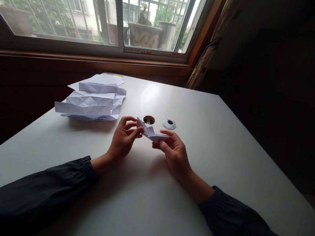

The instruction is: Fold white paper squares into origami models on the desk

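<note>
A small folded piece of white paper [148,131] is held in the air above the white table [215,152], its pointed flaps sticking up. My left hand [124,137] pinches its left end between thumb and fingertips. My right hand [174,156] supports the lower right side with thumb and fingers. Dark gathered sleeves cover both forearms. Left of my hands lies a loose pile of creased, folded white paper sheets [92,101].
A round cable hole [149,120] sits in the table just behind the paper, with its white grommet cap [169,124] lying beside it. Behind the table are a wooden sill and a barred window [67,11]. A curtain [203,63] hangs at right.
</note>
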Available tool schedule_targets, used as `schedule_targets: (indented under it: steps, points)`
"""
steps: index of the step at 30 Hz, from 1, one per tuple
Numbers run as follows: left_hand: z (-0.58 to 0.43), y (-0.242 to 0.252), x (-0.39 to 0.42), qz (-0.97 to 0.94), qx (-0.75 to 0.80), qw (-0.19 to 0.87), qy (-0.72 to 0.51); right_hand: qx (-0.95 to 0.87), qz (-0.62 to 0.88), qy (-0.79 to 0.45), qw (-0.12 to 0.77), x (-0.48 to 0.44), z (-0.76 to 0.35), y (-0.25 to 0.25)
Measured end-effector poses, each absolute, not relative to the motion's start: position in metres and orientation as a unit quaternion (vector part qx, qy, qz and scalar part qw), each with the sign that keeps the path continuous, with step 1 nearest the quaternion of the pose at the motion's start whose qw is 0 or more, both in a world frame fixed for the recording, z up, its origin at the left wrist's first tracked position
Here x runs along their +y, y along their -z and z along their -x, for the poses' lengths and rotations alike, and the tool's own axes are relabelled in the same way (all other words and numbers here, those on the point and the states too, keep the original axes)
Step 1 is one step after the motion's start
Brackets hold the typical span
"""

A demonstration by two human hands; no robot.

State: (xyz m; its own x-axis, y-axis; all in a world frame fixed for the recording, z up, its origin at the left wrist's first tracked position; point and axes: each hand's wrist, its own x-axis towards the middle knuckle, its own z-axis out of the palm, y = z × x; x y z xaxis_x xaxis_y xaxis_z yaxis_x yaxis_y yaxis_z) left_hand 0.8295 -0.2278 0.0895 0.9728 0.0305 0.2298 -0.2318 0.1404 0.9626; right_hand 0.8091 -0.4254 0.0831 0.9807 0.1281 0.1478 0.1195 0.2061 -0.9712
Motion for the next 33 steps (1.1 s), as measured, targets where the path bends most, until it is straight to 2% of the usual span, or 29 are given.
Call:
schedule_targets:
  steps: [5,16,24,29,33]
  points:
    - [-0.825,-0.091,-0.229,-0.683,-0.134,0.713,-0.082,-0.075,0.623,0.036,0.778,-0.424,-0.815,-0.083]
    - [-0.816,-0.095,-0.232,-0.767,-0.226,0.597,-0.07,-0.072,0.62,0.025,0.781,-0.425,-0.818,-0.087]
    - [-0.83,-0.086,-0.229,-0.695,-0.127,0.708,-0.023,-0.09,0.641,0.033,0.761,-0.425,-0.809,-0.087]
    - [-0.831,-0.087,-0.227,-0.697,-0.117,0.707,0.008,-0.096,0.67,0.052,0.734,-0.425,-0.812,-0.082]
    - [-0.826,-0.088,-0.227,-0.711,-0.169,0.683,0.006,-0.082,0.684,0.06,0.723,-0.425,-0.815,-0.078]
